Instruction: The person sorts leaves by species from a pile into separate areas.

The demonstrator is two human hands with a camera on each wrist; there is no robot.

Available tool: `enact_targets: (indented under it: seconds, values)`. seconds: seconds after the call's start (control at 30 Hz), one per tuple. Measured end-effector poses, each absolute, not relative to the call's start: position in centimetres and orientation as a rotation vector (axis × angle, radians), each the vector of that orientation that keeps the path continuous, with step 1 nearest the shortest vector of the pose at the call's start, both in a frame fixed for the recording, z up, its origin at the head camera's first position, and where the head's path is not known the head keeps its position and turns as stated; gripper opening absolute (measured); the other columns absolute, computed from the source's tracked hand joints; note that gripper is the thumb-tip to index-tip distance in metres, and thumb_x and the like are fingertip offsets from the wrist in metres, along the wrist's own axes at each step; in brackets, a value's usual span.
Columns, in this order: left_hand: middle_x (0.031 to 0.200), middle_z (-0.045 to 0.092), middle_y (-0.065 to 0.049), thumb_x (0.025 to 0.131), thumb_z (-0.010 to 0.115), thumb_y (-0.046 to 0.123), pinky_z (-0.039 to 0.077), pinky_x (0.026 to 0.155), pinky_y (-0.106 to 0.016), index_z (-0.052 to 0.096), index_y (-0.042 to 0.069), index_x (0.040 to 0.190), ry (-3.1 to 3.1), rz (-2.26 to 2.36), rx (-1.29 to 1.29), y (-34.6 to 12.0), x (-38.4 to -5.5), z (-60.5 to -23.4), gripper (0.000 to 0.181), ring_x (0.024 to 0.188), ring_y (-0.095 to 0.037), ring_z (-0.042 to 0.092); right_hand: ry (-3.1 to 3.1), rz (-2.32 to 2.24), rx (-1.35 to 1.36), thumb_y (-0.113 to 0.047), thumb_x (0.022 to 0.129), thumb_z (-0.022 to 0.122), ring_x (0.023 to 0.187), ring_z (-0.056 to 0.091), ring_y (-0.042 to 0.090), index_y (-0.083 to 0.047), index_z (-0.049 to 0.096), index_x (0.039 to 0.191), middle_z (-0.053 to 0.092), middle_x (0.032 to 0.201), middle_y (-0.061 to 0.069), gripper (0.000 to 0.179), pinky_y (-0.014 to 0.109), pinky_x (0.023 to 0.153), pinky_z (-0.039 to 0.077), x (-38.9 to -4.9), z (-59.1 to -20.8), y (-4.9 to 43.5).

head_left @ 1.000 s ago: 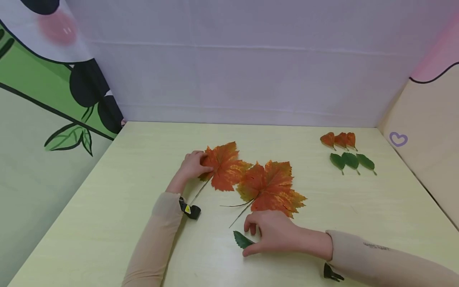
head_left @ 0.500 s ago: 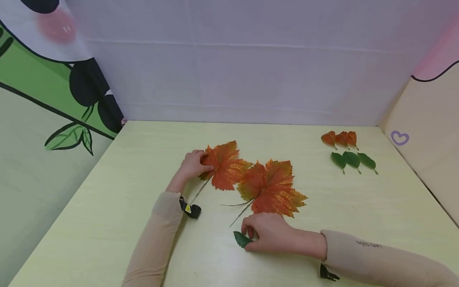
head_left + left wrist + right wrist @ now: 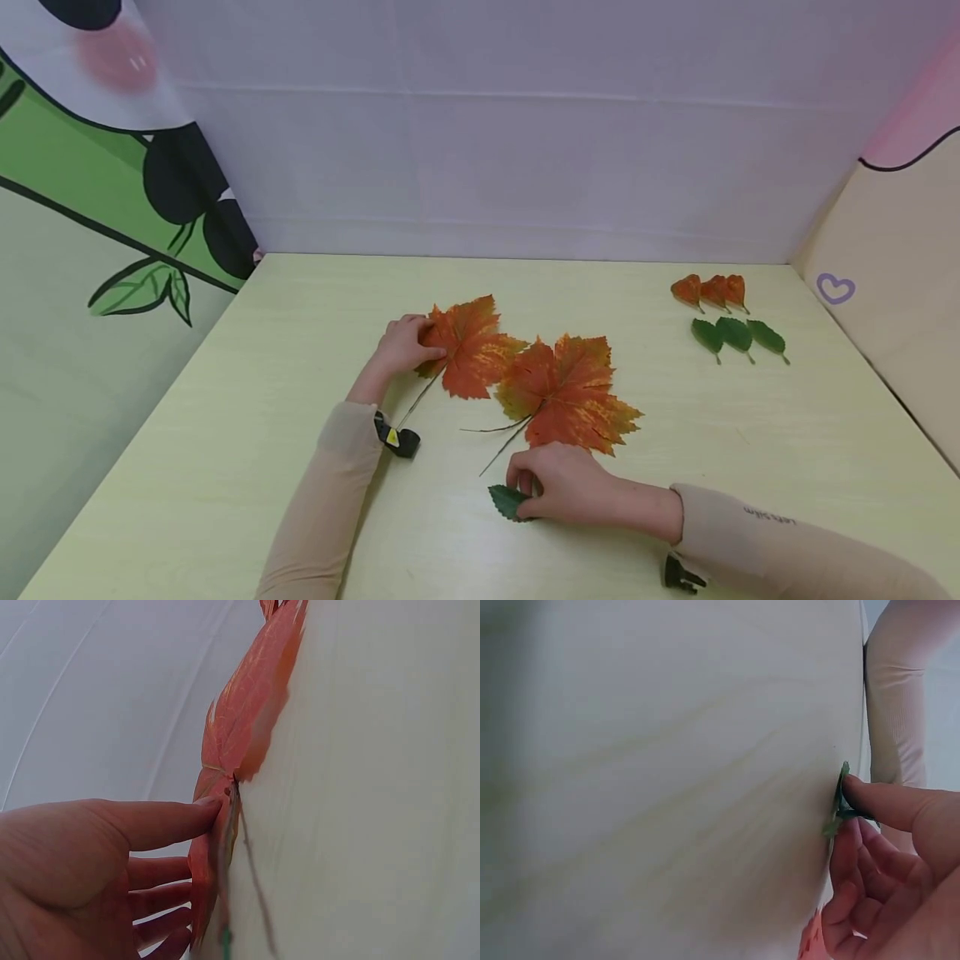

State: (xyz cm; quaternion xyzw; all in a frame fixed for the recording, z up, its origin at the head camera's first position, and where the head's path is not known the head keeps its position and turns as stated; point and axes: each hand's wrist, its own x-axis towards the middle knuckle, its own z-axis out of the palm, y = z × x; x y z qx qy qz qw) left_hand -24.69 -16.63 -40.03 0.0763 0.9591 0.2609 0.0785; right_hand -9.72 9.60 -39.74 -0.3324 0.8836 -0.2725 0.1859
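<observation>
Two large orange maple leaves lie side by side on the table in the head view: a left maple leaf (image 3: pixel 472 342) and a right maple leaf (image 3: pixel 566 387). My left hand (image 3: pixel 405 343) rests on the outer edge of the left one, its thumb and fairly straight fingers touching it in the left wrist view. Just in front of the right maple leaf, my right hand (image 3: pixel 573 487) pinches a small green leaf (image 3: pixel 506 502) between thumb and fingers. In the right wrist view, that green leaf (image 3: pixel 840 799) sits at the table surface.
At the back right lie several small loose leaves: a row of orange-red leaves (image 3: pixel 715 292) above a row of green leaves (image 3: pixel 735 333). Thin stems (image 3: pixel 506 442) of the right maple leaf reach toward the front left. A pale cloth wall (image 3: pixel 525 183) stands behind the table (image 3: pixel 247 417).
My right hand has shifted slightly left, and its thumb and fingers have come together on the small green leaf. The left hand and the maple leaves stay as they were.
</observation>
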Motion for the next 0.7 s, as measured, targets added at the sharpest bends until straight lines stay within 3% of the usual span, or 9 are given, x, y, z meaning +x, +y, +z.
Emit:
enact_targets:
  seconds: [0.7]
  values:
    - [0.140,0.034,-0.021,0.084,0.064,0.029,0.027,0.104,-0.049,0.042,0.001,0.134,2.878,0.776,0.233,-16.7,-24.8,-40.3,0.062,0.126,-0.039,0.027,2.494,-0.988,-0.800,-0.021,0.073,0.076,0.069,0.052,0.003,-0.019,0.064,0.085,0.057,0.074,-0.013,0.017,0.020,0.064,0.046,-10.1,-38.8,11.4]
